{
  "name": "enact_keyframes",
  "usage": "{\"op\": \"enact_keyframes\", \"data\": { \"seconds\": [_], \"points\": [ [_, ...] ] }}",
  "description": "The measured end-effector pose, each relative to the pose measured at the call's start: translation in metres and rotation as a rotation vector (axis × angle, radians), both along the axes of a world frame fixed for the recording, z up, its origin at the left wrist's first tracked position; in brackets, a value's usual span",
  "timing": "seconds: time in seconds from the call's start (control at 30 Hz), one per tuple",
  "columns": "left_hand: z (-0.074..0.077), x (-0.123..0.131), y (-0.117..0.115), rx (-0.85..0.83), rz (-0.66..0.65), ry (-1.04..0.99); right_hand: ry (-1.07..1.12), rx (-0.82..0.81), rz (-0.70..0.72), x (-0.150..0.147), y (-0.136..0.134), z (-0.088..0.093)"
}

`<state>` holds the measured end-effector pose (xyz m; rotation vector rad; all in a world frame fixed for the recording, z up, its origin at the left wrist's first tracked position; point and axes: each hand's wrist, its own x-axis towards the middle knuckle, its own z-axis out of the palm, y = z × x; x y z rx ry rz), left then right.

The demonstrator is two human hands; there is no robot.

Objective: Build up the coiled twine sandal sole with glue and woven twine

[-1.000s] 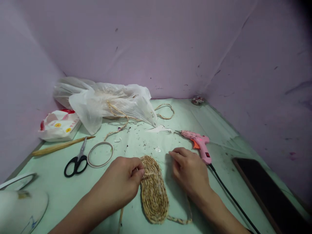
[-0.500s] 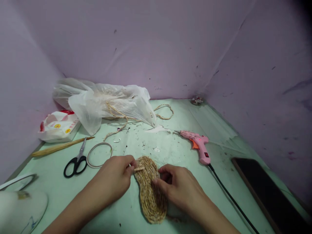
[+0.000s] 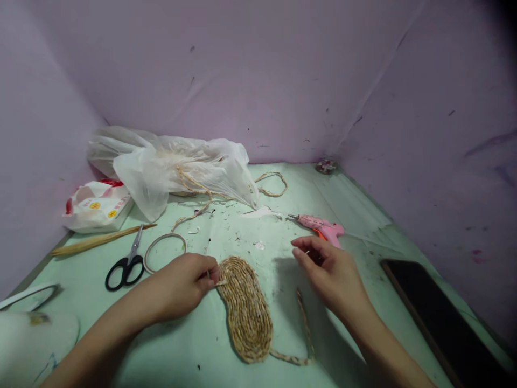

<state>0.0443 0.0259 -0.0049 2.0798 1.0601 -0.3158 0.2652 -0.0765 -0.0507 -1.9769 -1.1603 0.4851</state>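
A sole-shaped coil of braided straw cord, a straw sole, lies on the green tabletop in the lower middle. The fingers of my left hand are pinched at its upper left edge, where a short pale strip juts from the fingertips over the coil. From the sole's lower right side runs a loose tail of braided cord, bending upward. My right hand hangs above the table with nothing visible in it, thumb and fingers apart. Just behind it lies a pink glue gun, its handle covered by the hand.
Black-handled scissors, a ring and a straw bundle lie at left. Behind them are a white packet and a plastic bag with straw cord. A phone lies at right; purple walls enclose the table.
My right hand has left the sole's right edge and moved up and right toward the glue gun, uncovering the cord tail. The sole has shifted slightly left; my left hand still pinches its edge.
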Motion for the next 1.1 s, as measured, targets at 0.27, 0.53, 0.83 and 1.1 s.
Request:
{"op": "enact_keyframes", "data": {
  "seconds": [0.27, 0.53, 0.83, 1.1],
  "points": [
    [0.002, -0.003, -0.002, 0.193, -0.077, 0.145, -0.372, -0.158, 0.216, 0.001, 0.005, -0.012],
    [-0.002, -0.007, -0.003, 0.237, -0.070, 0.120, -0.321, -0.266, 0.255, -0.032, -0.001, 0.003],
    [-0.029, 0.011, -0.006, 0.350, 0.145, 0.051, -0.243, -0.306, 0.232, -0.059, -0.009, -0.003],
    [-0.030, 0.008, 0.001, 0.077, 0.142, -0.202, 0.701, -0.123, 0.199, -0.053, -0.001, -0.007]
  ]
}}
